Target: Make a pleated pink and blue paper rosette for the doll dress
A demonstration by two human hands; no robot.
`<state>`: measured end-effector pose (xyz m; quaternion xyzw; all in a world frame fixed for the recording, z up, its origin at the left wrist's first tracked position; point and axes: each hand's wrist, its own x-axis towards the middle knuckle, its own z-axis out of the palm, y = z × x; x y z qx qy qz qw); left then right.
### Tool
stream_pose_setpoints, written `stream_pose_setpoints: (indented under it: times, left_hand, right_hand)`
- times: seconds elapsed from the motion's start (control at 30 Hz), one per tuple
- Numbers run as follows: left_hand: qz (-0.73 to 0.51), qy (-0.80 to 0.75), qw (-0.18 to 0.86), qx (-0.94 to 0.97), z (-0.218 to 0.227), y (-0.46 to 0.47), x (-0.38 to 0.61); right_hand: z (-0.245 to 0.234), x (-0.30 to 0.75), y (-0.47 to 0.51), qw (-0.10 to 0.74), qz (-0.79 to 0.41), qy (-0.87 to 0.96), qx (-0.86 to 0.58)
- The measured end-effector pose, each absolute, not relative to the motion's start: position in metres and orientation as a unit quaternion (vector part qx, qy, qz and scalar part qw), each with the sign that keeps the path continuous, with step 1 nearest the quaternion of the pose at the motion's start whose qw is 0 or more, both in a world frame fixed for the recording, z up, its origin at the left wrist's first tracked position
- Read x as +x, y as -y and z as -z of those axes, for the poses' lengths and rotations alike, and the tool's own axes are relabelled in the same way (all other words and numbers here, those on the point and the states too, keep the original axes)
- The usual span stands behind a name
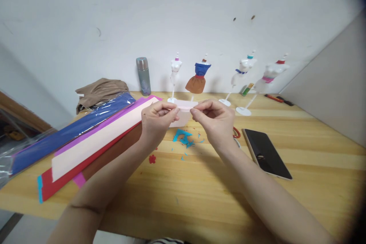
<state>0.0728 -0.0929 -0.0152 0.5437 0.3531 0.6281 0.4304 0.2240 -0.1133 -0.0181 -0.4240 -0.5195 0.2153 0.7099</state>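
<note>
My left hand [156,122] and my right hand [216,122] are raised above the wooden table [309,198]. Between them is a small pale pink piece of paper [180,119], its upper edge pinched by thumb and fingers of both hands. A narrow strip along that edge looks folded over. Below the hands lie cut scraps of light blue paper [183,137] and a small red flower-shaped cutout [152,159]. Scissors with red handles [236,133] lie partly hidden behind my right wrist.
Coloured sheets [100,137] are stacked at the left, beside blue sheets in clear plastic [77,126]. Brown cloth [101,89] and a flask [143,76] stand behind. Several mini dress forms [201,70] line the back. A phone [267,152], glue stick [247,89] and red-black tool [278,99] lie right.
</note>
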Motion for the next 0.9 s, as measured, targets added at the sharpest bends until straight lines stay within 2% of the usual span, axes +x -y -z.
stream_pose_setpoints:
  times: [0.23, 0.47, 0.57, 0.7, 0.9]
  left_hand:
    - [-0.614, -0.333, 0.374, 0.61, 0.015, 0.091, 0.067]
    - [-0.624, -0.256, 0.145, 0.724, 0.022, 0.077, 0.059]
    - [-0.623, -0.252, 0.082, 0.736, 0.023, 0.074, 0.057]
    - [-0.619, -0.259, 0.072, 0.738, 0.023, 0.074, 0.057]
    - [-0.621, -0.283, 0.125, 0.721, 0.026, 0.075, 0.06]
  right_hand:
    - [0.024, 0.226, 0.112, 0.688, -0.147, 0.574, -0.418]
    - [0.029, 0.232, 0.111, 0.663, -0.051, 0.635, -0.393]
    - [0.03, 0.234, 0.109, 0.644, 0.001, 0.655, -0.395]
    - [0.028, 0.236, 0.11, 0.616, 0.065, 0.679, -0.395]
    - [0.028, 0.235, 0.11, 0.598, 0.116, 0.69, -0.391]
